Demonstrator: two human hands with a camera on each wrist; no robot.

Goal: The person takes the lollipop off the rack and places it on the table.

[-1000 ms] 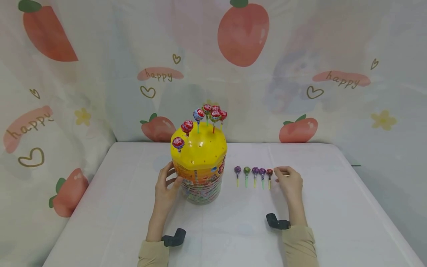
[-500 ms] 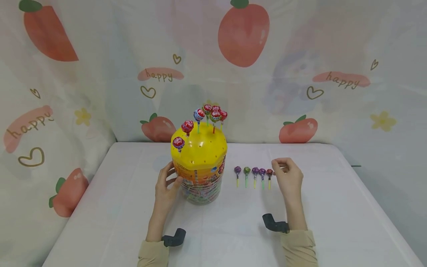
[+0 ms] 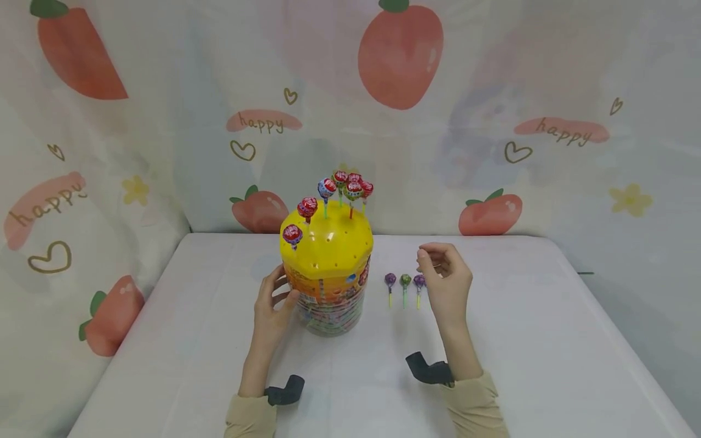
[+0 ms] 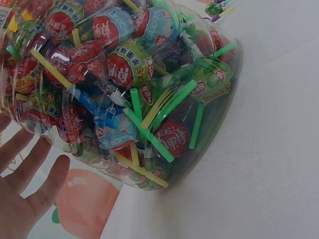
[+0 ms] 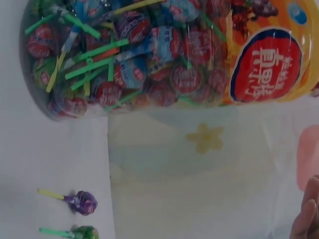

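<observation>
A clear jar [image 3: 331, 313] full of wrapped lollipops stands upright on the table, its orange label [image 5: 266, 67] facing out. Several lollipops [image 3: 326, 190] stick up from its holed yellow lid [image 3: 334, 243]. My left hand [image 3: 272, 309] rests on the jar's left side; in the left wrist view its fingers [image 4: 47, 186] are extended and spread beside the plastic. Over the table to the right, my right hand [image 3: 450, 283] hovers with loosely bent fingers and nothing visible in them. A purple lollipop [image 3: 390, 279] and a green lollipop [image 3: 405, 280] lie beside another purple lollipop [image 3: 418, 281], near this hand.
A white cloth covers the table [image 3: 361, 377]. Behind it hangs a printed backdrop [image 3: 328, 73] with fruit and "happy" lettering. Each wrist wears a black camera mount, one on the left [image 3: 286, 390] and one on the right [image 3: 429, 369].
My right hand has risen from the right end of the lollipop row and moved left, now covering the two rightmost lollipops. The left hand and the jar stay where they were.
</observation>
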